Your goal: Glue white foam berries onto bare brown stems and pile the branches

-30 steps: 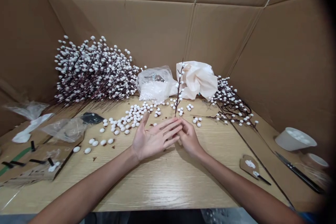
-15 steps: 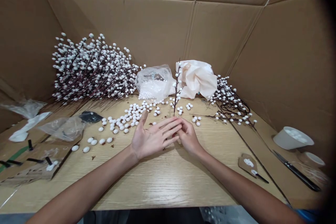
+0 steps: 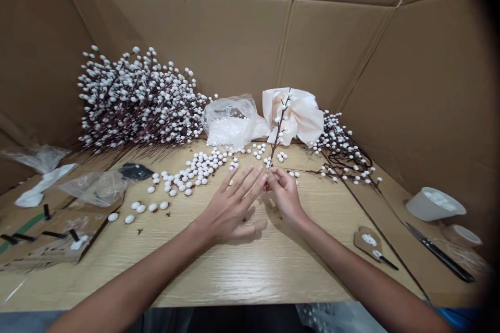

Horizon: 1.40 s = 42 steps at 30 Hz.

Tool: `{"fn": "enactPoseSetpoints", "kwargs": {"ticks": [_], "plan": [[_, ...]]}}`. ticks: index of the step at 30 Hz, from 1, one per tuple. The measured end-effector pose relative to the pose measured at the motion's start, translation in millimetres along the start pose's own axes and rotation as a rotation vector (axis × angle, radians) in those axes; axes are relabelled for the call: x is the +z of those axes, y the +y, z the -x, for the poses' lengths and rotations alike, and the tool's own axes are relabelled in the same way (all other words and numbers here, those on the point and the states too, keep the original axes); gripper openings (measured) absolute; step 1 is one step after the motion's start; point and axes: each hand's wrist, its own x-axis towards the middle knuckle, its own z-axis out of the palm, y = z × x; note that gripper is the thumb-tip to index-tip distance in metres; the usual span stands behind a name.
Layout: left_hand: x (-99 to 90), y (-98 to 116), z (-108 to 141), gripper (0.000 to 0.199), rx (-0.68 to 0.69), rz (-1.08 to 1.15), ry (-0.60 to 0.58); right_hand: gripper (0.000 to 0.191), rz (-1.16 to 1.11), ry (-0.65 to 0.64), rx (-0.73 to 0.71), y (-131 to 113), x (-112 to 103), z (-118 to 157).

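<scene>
My right hand (image 3: 286, 193) pinches the lower end of an artificial berry branch (image 3: 278, 132), a dark brown stem dotted with small white berries. The branch stands nearly upright, its top leaning to the right. My left hand (image 3: 236, 207) is palm down with the fingers stretched out, and its fingertips meet those of my right hand near the stem's base. Whether the left fingers touch the stem cannot be seen. Loose white berries (image 3: 187, 173) lie spread over the wooden table (image 3: 234, 281) beyond and left of my left hand.
A thick pile of berry branches (image 3: 140, 99) fills the back left. Behind my hands are a clear plastic bag (image 3: 230, 122) and crumpled paper (image 3: 299, 114). More branches (image 3: 344, 148) lie right. A white cup (image 3: 433, 205), scissors (image 3: 441, 252) and a glue-smeared card (image 3: 367, 242) sit near the right edge.
My left hand has turned from palm up to palm down. The branch has shifted right and now tilts right, still in my right hand's pinch.
</scene>
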Motion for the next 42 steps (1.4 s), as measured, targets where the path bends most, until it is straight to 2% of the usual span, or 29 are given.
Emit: {"fn": "enactPoseSetpoints", "kwargs": {"ticks": [4,13,16,19,24,31,38,42], "plan": [[6.1,1,-1,0.081,-0.072,-0.051,-0.024,0.024,0.048,-0.03,-0.036,0,1,0],[8.2,-2,0,0.085,-0.108,0.228,-0.053,0.024,0.076,-0.087,-0.047,2,1,1],[6.9,-1,0,0.08,-0.103,0.274,-0.039,0.024,0.08,-0.101,-0.049,2,2,2],[8.3,0,4,0.065,-0.086,0.296,0.031,0.023,0.063,-0.098,-0.046,1,2,2],[13.9,-1,15,0.046,0.023,0.326,0.186,0.024,0.063,-0.112,-0.014,1,2,2],[8.9,0,13,0.046,0.102,0.351,0.258,0.028,0.074,-0.115,-0.011,3,3,0],[11.6,-5,10,0.045,0.033,0.436,0.355,0.027,0.084,-0.205,-0.033,-3,6,4],[15.2,-5,11,0.045,-0.009,0.5,0.38,0.027,0.036,-0.25,0.002,-4,8,4]]}}
